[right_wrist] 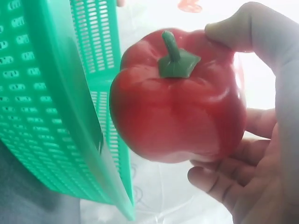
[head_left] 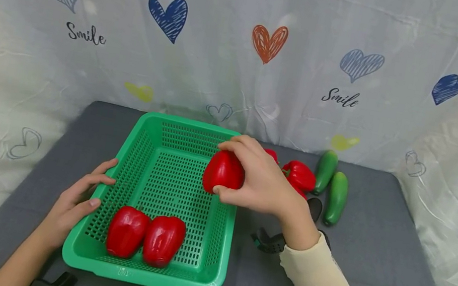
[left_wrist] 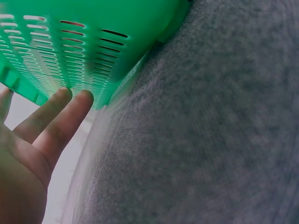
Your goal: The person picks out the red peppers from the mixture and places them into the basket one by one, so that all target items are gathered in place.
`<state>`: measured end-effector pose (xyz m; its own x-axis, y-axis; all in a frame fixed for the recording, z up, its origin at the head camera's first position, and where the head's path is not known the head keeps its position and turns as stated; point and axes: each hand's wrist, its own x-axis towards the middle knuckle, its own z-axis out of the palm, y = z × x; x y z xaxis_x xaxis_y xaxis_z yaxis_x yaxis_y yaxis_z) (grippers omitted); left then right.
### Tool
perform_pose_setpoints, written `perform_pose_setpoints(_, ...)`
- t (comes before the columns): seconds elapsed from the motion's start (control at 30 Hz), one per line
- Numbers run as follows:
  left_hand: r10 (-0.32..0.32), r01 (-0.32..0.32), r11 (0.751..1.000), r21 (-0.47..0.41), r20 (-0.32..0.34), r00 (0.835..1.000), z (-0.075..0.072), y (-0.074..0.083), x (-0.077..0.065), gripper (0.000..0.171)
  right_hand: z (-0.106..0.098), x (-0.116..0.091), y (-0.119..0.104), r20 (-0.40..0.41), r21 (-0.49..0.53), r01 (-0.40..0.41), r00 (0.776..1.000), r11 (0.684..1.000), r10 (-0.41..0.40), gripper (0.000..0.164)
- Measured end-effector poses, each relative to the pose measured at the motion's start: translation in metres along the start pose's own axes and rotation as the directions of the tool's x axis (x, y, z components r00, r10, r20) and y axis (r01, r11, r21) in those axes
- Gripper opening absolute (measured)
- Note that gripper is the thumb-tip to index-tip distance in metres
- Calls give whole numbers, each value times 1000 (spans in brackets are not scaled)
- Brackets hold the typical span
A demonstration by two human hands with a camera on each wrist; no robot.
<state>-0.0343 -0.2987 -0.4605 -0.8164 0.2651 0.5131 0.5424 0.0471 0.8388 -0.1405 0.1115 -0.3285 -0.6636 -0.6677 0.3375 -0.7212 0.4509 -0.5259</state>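
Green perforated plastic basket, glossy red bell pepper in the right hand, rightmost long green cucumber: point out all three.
Green perforated plastic basket [head_left: 172, 189]: head view, on its bare floor.
Glossy red bell pepper [right_wrist: 175, 109]: right wrist view, on its smooth side.
Rightmost long green cucumber [head_left: 336, 199]: head view, mid-length on its skin.

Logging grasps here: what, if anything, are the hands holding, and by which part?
The right hand holds a red bell pepper by its sides, not the stem; the left hand only touches the green basket.

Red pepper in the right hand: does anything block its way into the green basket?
Nothing visible does. The right hand holds the pepper by the right rim of the basket; its middle is open, and two peppers inside lie at its near end.
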Motion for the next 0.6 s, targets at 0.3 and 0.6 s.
perform_pose_setpoints(0.3,-2,2,1000,5,0,1000,0,0,0,46,17,18,-5,26,-42,3,1000,999,-2,70)
perform_pose_setpoints(0.6,-3,3,1000,0,2,1000,0,0,0,46,29,34,-11,70,-66,15,997,998,-10,68)
